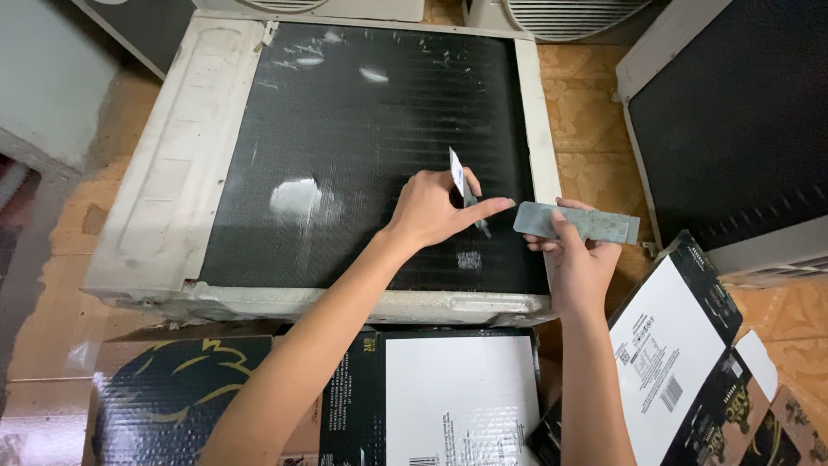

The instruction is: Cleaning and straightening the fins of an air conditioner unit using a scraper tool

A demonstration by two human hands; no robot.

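- The left hand [435, 211] has its fingers closed narrowly around a small flat tool [460, 179], with the forefinger stretched out toward the right.
- The tool's pale blade stands up above the knuckles; its lower end touches the black finned panel [362, 147] near that panel's lower right corner.
- The right hand [573, 259] pinches a flat grey metal strip [578, 223] between thumb and fingers, just off the panel's right edge.
- The strip lies level, its right end sticking out past the hand.
- The panel sits in a worn white metal casing [172, 173], which rests on flattened cardboard boxes [457, 397] on the floor.
- The tool's tip is hidden behind the left fingers, so its exact shape is hard to make out.
- More units at the top and right edges are cut off.
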